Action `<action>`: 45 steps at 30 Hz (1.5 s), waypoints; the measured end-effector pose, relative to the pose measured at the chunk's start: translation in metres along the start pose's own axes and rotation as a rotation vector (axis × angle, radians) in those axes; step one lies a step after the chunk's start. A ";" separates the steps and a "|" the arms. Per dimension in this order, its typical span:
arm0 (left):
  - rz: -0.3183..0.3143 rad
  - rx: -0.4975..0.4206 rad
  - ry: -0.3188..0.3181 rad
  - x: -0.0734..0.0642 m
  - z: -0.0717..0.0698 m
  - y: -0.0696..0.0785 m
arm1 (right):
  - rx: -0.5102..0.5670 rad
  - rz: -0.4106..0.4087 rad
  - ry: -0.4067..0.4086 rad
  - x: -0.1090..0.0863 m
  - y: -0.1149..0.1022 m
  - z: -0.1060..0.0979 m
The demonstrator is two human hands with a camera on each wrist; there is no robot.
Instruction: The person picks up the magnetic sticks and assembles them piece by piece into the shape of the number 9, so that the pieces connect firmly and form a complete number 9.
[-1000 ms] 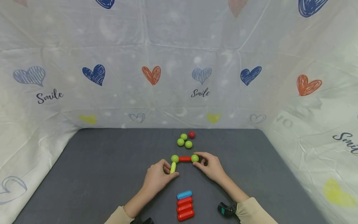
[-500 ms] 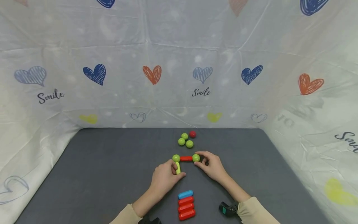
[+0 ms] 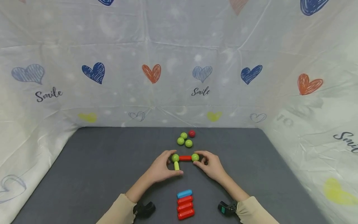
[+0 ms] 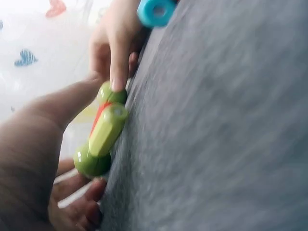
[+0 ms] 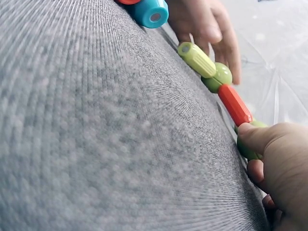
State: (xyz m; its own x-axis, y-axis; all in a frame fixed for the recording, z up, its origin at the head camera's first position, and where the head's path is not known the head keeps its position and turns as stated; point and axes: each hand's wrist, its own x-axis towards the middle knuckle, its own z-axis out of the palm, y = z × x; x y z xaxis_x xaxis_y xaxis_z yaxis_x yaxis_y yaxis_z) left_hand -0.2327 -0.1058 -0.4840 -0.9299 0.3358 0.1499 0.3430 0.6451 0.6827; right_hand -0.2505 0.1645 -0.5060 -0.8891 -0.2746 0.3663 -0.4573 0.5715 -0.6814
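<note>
The right hand [image 3: 211, 166] holds the right green ball [image 3: 195, 157] in its grip; the left hand [image 3: 160, 168] has wide grip beside the yellow rod [image 3: 176, 165].

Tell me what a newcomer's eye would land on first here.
Probably the red bar near the middle of the dark table, linking a left green ball and a right green ball, with a yellow bar on the left one. The right hand pinches the right green ball; the left hand curves about the left end. Next, perhaps, the heart-printed backdrop behind, and the blue bar beside three red bars nearer the camera.
</note>
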 end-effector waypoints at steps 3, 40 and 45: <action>0.052 -0.013 -0.046 0.003 -0.001 -0.012 | 0.004 0.005 -0.020 -0.001 0.001 0.003; 0.112 -0.050 -0.071 0.005 -0.004 -0.020 | -0.019 0.015 -0.010 0.001 0.000 0.000; 0.111 -0.052 -0.068 0.005 -0.005 -0.020 | -0.024 0.017 -0.011 0.001 -0.001 0.000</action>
State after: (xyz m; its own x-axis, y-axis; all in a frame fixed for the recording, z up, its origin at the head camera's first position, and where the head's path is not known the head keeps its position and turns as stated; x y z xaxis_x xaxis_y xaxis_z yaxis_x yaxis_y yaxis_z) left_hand -0.2449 -0.1201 -0.4934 -0.8750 0.4498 0.1792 0.4343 0.5657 0.7010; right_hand -0.2503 0.1634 -0.5049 -0.8968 -0.2731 0.3480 -0.4418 0.5948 -0.6716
